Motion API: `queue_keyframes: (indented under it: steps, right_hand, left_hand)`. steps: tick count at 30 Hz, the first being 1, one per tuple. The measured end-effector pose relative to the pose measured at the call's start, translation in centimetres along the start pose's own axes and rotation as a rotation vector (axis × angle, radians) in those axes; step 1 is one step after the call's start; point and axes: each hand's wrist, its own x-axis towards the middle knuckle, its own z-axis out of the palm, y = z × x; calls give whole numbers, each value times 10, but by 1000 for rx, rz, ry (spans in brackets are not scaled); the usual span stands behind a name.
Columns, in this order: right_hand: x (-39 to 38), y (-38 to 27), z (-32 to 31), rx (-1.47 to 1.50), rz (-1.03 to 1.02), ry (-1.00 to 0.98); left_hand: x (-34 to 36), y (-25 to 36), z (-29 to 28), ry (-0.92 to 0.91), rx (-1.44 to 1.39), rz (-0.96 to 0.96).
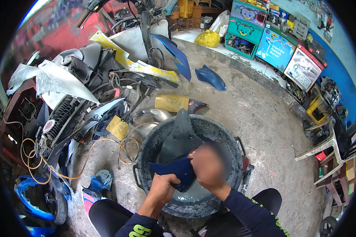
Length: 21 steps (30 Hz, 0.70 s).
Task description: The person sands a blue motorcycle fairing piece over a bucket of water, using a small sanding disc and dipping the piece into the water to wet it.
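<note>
Over a round black tub with cloudy water in its bottom, my left hand grips a dark blue, curved motorcycle fairing panel, thumb on its near face. My right hand is at the panel's right end. A round blur covers most of that hand, so its fingers are hidden; a small reddish bit shows at its left edge, too little to name. Behind the blue panel, a dark grey, pointed plastic panel leans in the tub, its tip rising past the far rim.
At left stands a partly stripped motorcycle with loose panels and a looping hose. Two blue panels and yellow-brown sheets lie beyond the tub. Drawers line the far ledge; a white stool stands right.
</note>
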Motion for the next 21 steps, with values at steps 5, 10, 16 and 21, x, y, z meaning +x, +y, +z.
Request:
queue_keyframes:
  steps: [5, 10, 16, 21]
  right_hand:
    - [-1, 37, -9, -116, 140, 39]
    - [0, 35, -12, -42, 81, 5]
    - [-4, 8, -2, 41, 48, -37]
    - [-8, 32, -4, -128, 126, 15]
  left_hand:
    - [-1, 3, 1, 3, 4, 34]
    - [-3, 3, 4, -7, -10, 11]
    - [-2, 5, 0, -1, -35, -33]
    - [0, 1, 0, 30, 4, 6]
